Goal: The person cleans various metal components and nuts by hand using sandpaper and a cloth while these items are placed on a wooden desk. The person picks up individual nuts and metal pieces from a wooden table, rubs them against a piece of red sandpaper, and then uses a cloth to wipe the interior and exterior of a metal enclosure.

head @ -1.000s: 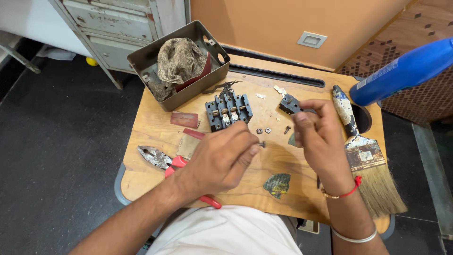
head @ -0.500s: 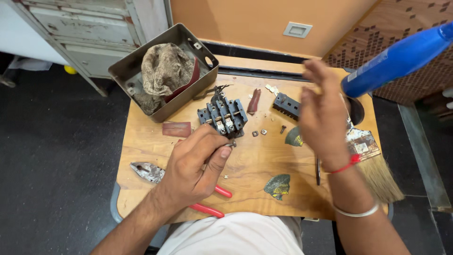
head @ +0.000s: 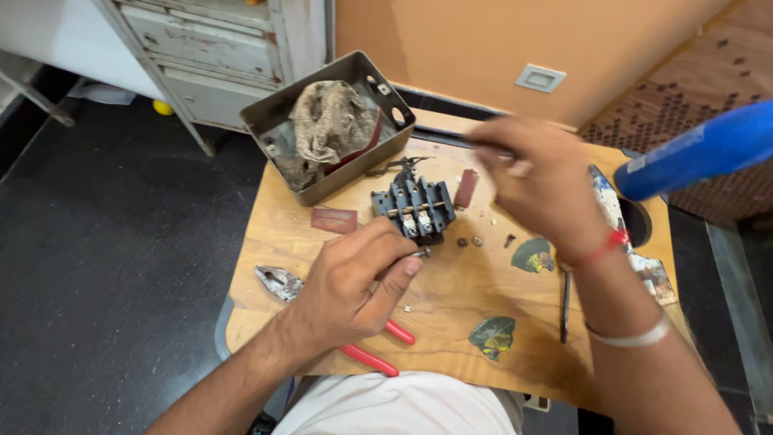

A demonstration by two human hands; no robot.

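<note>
Both your hands are bare, with no gloves and no rings that show, and your forearms are uncovered up to the picture's edge, so no sleeves appear. Around the wrist of your right hand [head: 541,184] you wear a thin red thread band [head: 597,251]; farther up the same forearm sits a plain silvery metal bangle [head: 638,336]. Your left hand [head: 354,282] and its wrist carry nothing. Low in the view, a light, whitish garment [head: 403,407] covers your front.
</note>
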